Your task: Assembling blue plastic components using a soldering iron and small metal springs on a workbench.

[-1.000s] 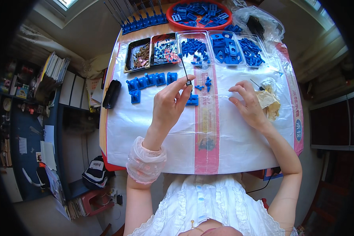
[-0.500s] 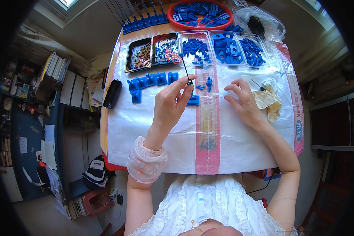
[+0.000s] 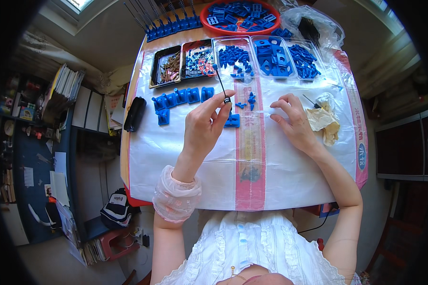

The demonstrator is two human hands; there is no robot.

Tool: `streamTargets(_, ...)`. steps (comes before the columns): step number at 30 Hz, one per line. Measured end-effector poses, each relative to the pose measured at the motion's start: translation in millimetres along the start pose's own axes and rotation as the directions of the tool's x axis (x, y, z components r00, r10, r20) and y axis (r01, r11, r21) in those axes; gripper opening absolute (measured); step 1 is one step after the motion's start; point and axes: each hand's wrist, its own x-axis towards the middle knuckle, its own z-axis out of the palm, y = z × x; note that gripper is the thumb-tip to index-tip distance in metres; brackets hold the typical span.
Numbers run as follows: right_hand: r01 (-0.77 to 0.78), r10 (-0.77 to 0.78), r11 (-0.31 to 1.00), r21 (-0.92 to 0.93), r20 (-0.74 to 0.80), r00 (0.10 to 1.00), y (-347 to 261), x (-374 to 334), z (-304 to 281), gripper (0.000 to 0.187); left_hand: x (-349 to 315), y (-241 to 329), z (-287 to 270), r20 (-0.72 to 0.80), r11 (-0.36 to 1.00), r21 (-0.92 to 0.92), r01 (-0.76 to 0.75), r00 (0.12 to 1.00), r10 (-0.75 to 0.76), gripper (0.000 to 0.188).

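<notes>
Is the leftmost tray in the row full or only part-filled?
Part-filled: the leftmost tray holds brownish, elongated parts clustered toward its right side, while dark base shows at its left.

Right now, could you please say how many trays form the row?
5, left to right: outer black tray, inner black tray, first clear tray, middle clear tray, last clear tray; stacked ones may be hidden.

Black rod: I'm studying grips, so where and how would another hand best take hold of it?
Probably mid-shaft: pinch the black rod from the right. That slim stretch is bare, between its blue tip and the left hand, which pinches it lower down.
</notes>
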Motion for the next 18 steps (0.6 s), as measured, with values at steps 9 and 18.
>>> streamTargets(9, -0.009, 0.01, 1.0, 0.02, -0.028, 1.0, 3.0, 0.4, -3.1, 0.022, 0.2, -0.8, 0.3, 0.001, 1.0, -0.005, -0.02, 1.0, 0.02, 0.024)
streamTargets(18, -0.034, 0.034, 0.999, 0.04, 0.008, 0.999, -3.2, 2.4, 0.4, 0.021, 0.3, -0.4, 0.5, 0.0, 1.0, -0.006, -0.019, 1.0, 0.019, 0.024)
